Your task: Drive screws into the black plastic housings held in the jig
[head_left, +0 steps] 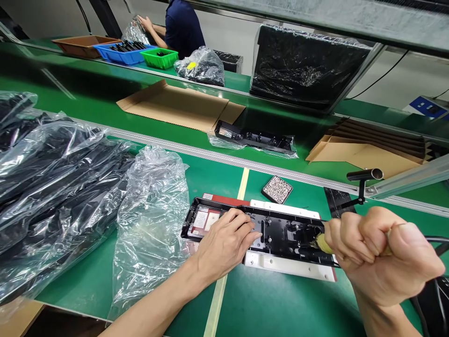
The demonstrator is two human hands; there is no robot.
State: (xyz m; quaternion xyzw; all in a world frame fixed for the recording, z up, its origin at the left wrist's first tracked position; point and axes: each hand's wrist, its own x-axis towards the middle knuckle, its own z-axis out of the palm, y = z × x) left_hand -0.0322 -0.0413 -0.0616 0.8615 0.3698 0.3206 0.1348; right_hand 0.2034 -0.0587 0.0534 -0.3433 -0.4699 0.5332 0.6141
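A long black plastic housing [280, 234] lies with its open inside facing up on a red and white fixture [291, 266]. Across its middle rests my left hand [224, 241], fingers stretched out and touching the inside; nothing shows in its grip. My right hand [379, 248] makes a fist around a yellow-handled screwdriver [323, 243] above the housing's right end. Most of the handle is hidden by the fingers, and the tip is hard to make out. Just behind the fixture sits a small square tray [277, 189] full of tiny metal parts, probably screws.
Bagged black parts [63, 187] and a crumpled clear bag [150, 210] cover the left side. Another black housing [254, 139] lies beyond the metal rail, near cardboard [178, 105]. A metal tube bracket [363, 180] stands at right. Behind, a person [184, 28] handles a bag near bins.
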